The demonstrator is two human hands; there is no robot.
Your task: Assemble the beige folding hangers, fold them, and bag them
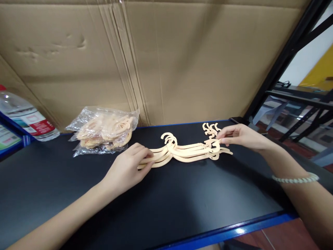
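Blue edging (pixel 241 230) runs along the near lip of the black worktop (pixel 166 201), and both bare forearms reach over it toward a small stack of cream plastic hangers (pixel 182 152) lying flat near the middle of the surface. At the stack's left end the left hand (pixel 127 168) rests palm-down, its fingers curled over the hanger arms and pressing them against the top. On the other side the right hand (pixel 240 136), with a beaded bracelet (pixel 295 179) at its wrist, pinches the right end of the stack between thumb and fingertips – the hangers look roughly squared up, hooks bunched together at the centre, though the ends still fan a little. Behind the left hand sits a clear plastic bag (pixel 104 130) holding more cream pieces, apart from the stack, so by the look of it one batch is out and gathered while the bagged lot is untouched. A water bottle (pixel 26 119) lies at the far left, and a cardboard sheet (pixel 166 59) backs the whole bench
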